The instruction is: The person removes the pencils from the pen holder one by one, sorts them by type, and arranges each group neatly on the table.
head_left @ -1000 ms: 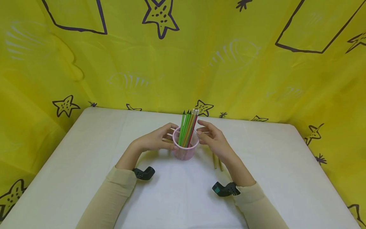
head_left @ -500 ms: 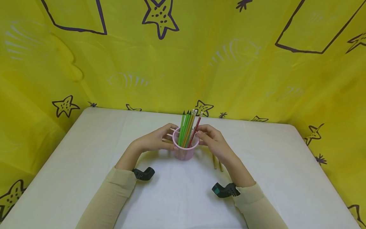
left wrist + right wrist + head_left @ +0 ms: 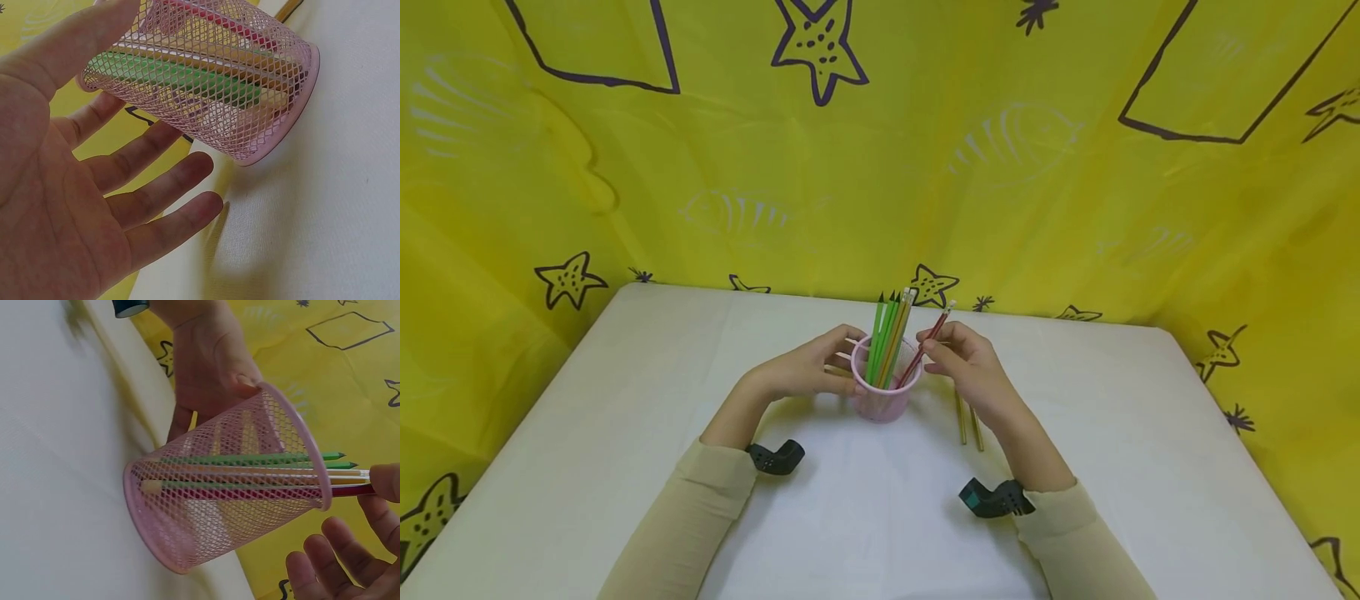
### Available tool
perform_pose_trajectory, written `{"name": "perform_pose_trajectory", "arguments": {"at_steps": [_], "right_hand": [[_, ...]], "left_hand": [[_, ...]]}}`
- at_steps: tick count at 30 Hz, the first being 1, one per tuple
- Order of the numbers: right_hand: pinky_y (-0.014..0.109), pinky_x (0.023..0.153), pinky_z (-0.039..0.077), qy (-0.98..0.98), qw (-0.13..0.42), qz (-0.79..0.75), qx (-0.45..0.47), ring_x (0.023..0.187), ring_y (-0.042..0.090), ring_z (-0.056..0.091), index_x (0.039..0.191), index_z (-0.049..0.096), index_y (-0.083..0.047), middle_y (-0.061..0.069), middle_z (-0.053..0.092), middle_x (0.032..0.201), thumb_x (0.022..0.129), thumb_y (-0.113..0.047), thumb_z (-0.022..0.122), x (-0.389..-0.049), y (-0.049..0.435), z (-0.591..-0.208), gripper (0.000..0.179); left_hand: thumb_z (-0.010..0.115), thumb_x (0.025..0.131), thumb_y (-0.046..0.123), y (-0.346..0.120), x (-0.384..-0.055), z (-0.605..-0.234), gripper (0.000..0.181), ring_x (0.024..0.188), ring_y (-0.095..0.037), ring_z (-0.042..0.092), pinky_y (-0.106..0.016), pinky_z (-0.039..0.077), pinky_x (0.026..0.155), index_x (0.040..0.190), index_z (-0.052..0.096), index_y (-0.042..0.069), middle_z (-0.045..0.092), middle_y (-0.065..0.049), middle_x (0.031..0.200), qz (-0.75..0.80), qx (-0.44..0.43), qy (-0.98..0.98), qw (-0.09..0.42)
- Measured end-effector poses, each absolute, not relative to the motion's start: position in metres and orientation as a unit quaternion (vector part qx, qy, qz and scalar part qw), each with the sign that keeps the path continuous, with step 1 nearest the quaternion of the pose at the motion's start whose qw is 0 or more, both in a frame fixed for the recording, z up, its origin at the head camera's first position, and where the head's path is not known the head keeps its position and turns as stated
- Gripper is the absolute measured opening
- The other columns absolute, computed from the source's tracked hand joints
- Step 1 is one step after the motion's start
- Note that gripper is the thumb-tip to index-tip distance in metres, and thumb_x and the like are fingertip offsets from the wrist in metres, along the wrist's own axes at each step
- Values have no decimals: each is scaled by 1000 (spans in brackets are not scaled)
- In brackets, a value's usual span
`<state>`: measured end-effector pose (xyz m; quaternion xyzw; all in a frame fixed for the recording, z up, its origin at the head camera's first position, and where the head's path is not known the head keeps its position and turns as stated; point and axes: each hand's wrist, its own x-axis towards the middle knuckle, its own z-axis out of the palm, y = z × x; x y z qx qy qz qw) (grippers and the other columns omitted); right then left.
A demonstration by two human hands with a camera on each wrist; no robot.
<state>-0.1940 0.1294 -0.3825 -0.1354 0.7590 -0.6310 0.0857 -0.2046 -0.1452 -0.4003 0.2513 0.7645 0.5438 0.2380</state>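
A pink mesh pencil cup (image 3: 881,408) stands upright mid-table. My left hand (image 3: 805,367) holds its left side, thumb at the front rim and fingers behind; the left wrist view shows the lower fingers spread apart from the mesh. Between thumb and fingers my right hand (image 3: 976,371) pinches a red pencil (image 3: 937,326) near its white-eraser end. That pencil leans right over the rim, its lower part still inside the cup. Green pencils (image 3: 877,337) with dark tips up and gold pencils (image 3: 901,327) with erasers up stand in the cup, seen through the mesh in the right wrist view.
Two gold pencils (image 3: 961,421) lie on the white table (image 3: 865,517), partly under the right hand and wrist. A yellow curtain (image 3: 880,167) with drawn stars and fish hangs behind and beside the table. Each wrist wears a black camera (image 3: 778,457).
My right hand has taken hold of the red pencil and tilted its top to the right, away from the other pencils. The left hand and the cup have stayed almost still.
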Motion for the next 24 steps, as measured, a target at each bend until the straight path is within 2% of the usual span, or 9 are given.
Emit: {"name": "perform_pose_trajectory", "arguments": {"at_steps": [9,16,24], "right_hand": [[34,90,58,732,66,-662,-145,113,23,62,123,54,3,10,62,118,103,-20,57,-193,137,-369,31],[36,90,58,707,46,-693,-133,116,25,61,119,53,1,3,65,116,103,-21,56,-190,144,-361,28],[38,89,59,652,35,-748,-119,108,21,61,113,54,-6,5,65,113,103,-20,55,-189,151,-356,17]], "left_hand": [[78,87,12,-146,-206,-401,64,129,-34,55,-49,47,105,137,40,18,51,-11,141,542,253,766,236],[78,87,12,-146,-205,-401,64,129,-34,55,-49,47,105,138,40,18,51,-12,142,541,247,768,239],[77,87,11,-146,-204,-403,64,129,-35,54,-50,47,106,138,40,17,51,-12,141,544,251,764,241]]}}
